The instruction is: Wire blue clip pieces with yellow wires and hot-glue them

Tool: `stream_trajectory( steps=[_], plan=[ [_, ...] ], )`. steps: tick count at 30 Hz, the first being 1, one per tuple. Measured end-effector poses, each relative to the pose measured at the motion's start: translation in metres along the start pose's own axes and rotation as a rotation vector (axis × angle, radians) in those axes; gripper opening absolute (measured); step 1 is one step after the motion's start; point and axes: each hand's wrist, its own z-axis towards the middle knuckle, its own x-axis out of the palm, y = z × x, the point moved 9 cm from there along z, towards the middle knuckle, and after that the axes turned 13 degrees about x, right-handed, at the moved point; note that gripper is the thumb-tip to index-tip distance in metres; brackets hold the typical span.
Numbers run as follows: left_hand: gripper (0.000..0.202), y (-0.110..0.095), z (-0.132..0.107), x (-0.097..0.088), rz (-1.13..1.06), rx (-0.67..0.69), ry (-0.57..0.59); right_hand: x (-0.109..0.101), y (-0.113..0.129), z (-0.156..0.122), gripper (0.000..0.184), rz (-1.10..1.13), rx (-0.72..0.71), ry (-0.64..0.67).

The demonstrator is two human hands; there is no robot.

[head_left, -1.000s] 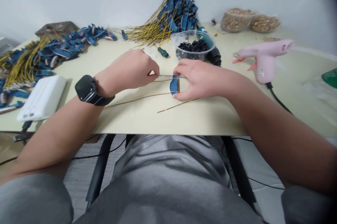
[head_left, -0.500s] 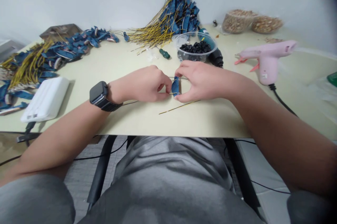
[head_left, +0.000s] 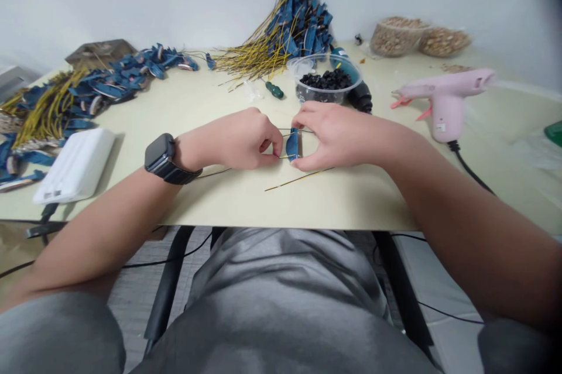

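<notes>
Between thumb and fingers, my right hand (head_left: 325, 134) grips a small blue part (head_left: 293, 144) by its two ends, just above the table. Thin wires come out of the part on both sides. Just to its left, my left hand (head_left: 252, 140) is closed in a pinch on a thin yellow wire (head_left: 284, 157) that runs to the part's lower end. A dark watch (head_left: 162, 154) sits on my left wrist. The far end of a yellow and black wire (head_left: 298, 179) lies on the table below my right hand.
A clear tub of black pieces (head_left: 327, 84) stands behind my hands, beside a green-handled tool (head_left: 274, 90). Blue parts with yellow wires are heaped at the back (head_left: 302, 17) and left (head_left: 109, 84). A pink glue gun (head_left: 448, 93) is right, a white power bank (head_left: 75, 164) left.
My left hand has shifted slightly left, away from the blue part, and more of the yellow wire shows between them. My right hand has stayed in place.
</notes>
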Motion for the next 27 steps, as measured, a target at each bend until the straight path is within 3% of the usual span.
stream_trajectory(
  steps=[4, 11, 15, 19, 23, 27],
  plan=[
    [0.016, 0.003, -0.003, -0.006, 0.039, -0.033, -0.004, 0.0, 0.001, 0.0, 0.05, 0.002, 0.002, -0.004],
    [0.02, -0.01, -0.004, -0.038, 0.129, -0.13, -0.222, -0.002, 0.004, -0.003, 0.048, 0.004, -0.014, 0.0],
    [0.021, -0.001, -0.009, -0.051, 0.183, -0.165, -0.356, -0.003, 0.006, -0.005, 0.052, -0.002, -0.036, -0.004],
    [0.025, 0.01, -0.006, -0.059, 0.185, -0.19, -0.411, -0.004, 0.008, -0.008, 0.054, -0.022, -0.036, -0.014],
    [0.024, 0.002, 0.024, -0.068, 0.108, -0.124, -0.397, -0.004, 0.012, -0.011, 0.051, -0.014, -0.058, -0.024],
    [0.021, -0.016, 0.087, -0.068, 0.066, -0.023, -0.304, -0.005, 0.015, -0.012, 0.052, -0.015, -0.026, -0.041]
  ],
)
